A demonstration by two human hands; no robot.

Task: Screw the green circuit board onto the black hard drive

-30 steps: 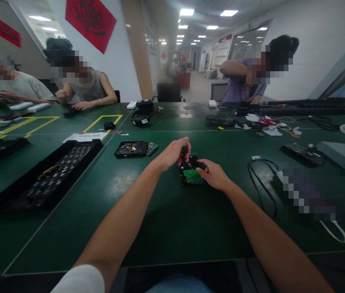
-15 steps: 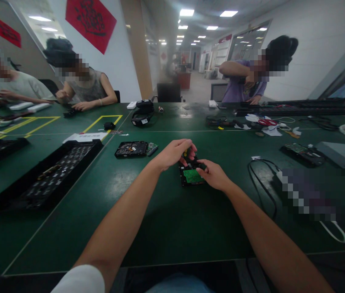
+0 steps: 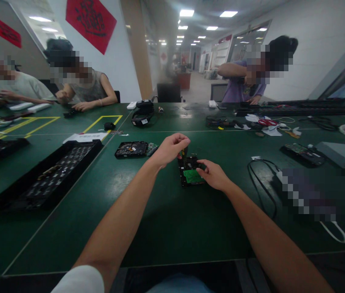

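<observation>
A black hard drive (image 3: 191, 174) with a green circuit board on top lies on the green table (image 3: 166, 219) in front of me. My right hand (image 3: 213, 175) rests on its right edge, fingers curled against it and holding it. My left hand (image 3: 169, 148) hovers just above the drive's far left corner, closed round a small screwdriver (image 3: 183, 154) with a yellow and black handle that points down at the drive.
A second opened hard drive (image 3: 131, 149) lies to the left. A long black tray (image 3: 42, 177) sits further left. Cables (image 3: 262, 179) and boards (image 3: 302, 154) lie at right. Other people sit at the far side.
My left hand has lifted and drawn slightly left, raising the screwdriver from the drive. My right hand and the drive have stayed put.
</observation>
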